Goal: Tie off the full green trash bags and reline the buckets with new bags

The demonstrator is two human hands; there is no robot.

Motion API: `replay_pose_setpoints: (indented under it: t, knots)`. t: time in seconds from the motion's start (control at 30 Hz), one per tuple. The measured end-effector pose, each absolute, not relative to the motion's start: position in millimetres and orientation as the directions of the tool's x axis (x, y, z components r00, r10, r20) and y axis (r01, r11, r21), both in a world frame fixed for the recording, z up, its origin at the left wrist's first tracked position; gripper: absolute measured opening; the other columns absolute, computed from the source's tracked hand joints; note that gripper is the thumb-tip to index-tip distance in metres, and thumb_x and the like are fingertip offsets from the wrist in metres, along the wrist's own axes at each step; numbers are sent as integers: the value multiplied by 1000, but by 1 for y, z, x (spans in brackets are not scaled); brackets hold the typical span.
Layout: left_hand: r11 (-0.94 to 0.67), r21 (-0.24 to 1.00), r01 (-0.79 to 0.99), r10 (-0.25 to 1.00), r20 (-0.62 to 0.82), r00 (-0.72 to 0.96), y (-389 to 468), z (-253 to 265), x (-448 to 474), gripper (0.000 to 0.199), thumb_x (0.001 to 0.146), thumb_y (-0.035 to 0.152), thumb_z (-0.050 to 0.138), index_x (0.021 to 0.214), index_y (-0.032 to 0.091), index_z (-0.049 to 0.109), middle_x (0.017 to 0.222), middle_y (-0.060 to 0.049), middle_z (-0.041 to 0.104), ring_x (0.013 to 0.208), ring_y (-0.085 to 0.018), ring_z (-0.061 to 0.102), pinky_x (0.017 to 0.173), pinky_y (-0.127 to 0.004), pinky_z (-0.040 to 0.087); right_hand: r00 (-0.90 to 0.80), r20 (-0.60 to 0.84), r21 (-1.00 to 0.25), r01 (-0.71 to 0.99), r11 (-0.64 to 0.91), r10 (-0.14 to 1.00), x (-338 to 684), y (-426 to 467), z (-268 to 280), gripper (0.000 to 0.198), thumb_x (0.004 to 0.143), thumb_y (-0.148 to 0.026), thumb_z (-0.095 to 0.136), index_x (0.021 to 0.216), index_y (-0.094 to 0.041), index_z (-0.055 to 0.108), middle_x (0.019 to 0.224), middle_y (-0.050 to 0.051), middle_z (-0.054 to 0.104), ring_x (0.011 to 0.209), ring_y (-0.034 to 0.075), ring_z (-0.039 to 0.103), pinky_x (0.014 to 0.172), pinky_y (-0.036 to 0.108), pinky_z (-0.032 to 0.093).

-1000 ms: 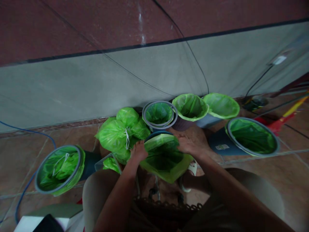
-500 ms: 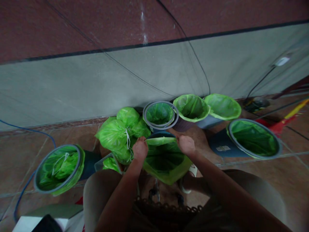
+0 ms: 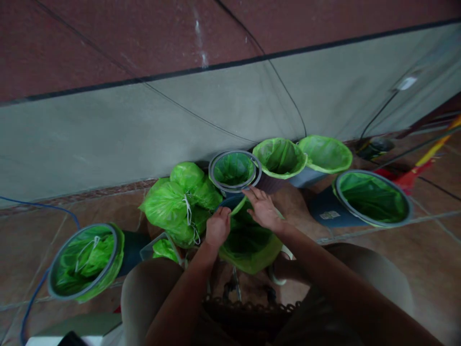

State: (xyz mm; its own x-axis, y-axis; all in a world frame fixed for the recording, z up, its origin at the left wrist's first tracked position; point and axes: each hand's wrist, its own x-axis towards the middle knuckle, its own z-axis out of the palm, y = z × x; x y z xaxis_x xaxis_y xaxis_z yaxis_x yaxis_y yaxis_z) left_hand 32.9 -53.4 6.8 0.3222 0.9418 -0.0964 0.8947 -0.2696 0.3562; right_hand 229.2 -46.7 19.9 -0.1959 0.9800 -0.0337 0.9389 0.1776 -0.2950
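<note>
A green plastic bin liner (image 3: 252, 262) hangs in the bin (image 3: 232, 204) between my knees, folded over its near rim. At the bin's far left side my left hand (image 3: 218, 226) is closed on the liner's edge, which runs slantwise up from the fingers. My right hand (image 3: 264, 209) lies over the far right rim, fingers stretched out and apart, touching the liner. Part of the bin's blue rim shows bare between the hands. Just beyond stands a bin with a grey ring (image 3: 212, 175) and a green liner inside.
Tied green bags (image 3: 163, 204) are heaped to the left, beside a small clear container (image 3: 147, 251). A ringed bin (image 3: 120, 250) stands far left, another bin (image 3: 329, 211) at right. Two lined bins (image 3: 272, 181) (image 3: 306, 177) line the wall. A blue cable (image 3: 36, 283) crosses the floor.
My right hand has opened and moved left along the rim toward my left hand. The liner edge, stretched straight between both hands before, now slants up from the left one. The view has shifted slightly.
</note>
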Motion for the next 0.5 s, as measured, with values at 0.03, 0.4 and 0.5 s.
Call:
replay_pose_setpoints:
  t: [0.03,0.4,0.5]
  knots:
    - [-297,360,884,930,-101,354,-55,9,36,23,97,23,39,107,22,59,108,-5,64,98,-16,61,86,-24,45,-249,-11,-277,931,236,968,227,-48,23,66,83,-18,58,146,-20,40,155,14,30,138,31,31,110,47,30]
    - [-186,239,953,960,-161,228,-54,6,33,26,97,28,39,108,21,62,107,-7,66,91,-17,64,78,-26,46,-249,-81,-280,935,218,965,223,-46,35,30,93,-20,42,97,-20,72,98,8,73,99,21,63,105,35,31]
    - [-139,223,965,972,-156,176,-50,5,26,25,94,21,43,108,20,63,107,-7,67,94,-18,65,80,-26,47,-110,-83,-289,954,82,991,229,-43,43,32,94,-23,42,109,-19,70,103,10,73,100,21,64,98,31,37]
